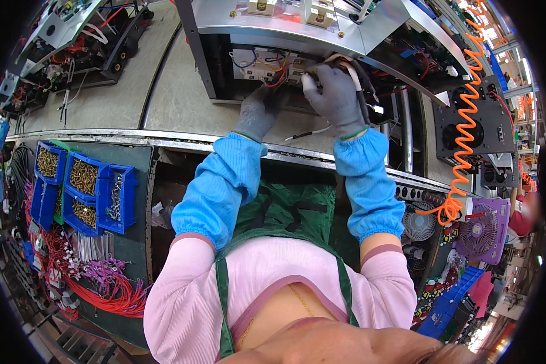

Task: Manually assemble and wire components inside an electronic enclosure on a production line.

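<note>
Both hands wear grey gloves and reach into the open front of a metal equipment housing (201, 54). My left hand (259, 114) is closed beside thin red and yellow wires (279, 77); its fingertips lie in shadow, and what they hold cannot be made out. My right hand (337, 100) has its fingers pinched together at the right side of a white terminal block (249, 71); anything between them is too small to name. A thick black cable with a white sleeve (359, 82) runs along the right side of that hand. A loose lead (306, 133) lies below, on the bench edge.
Blue bins (124, 200) with brass screws and other small metal parts stand at left. Red cable bundles (112, 300) lie below them. Another open unit (97, 54) sits far left. At right hang an orange coiled hose (464, 121) and, lower, a purple fan (482, 230).
</note>
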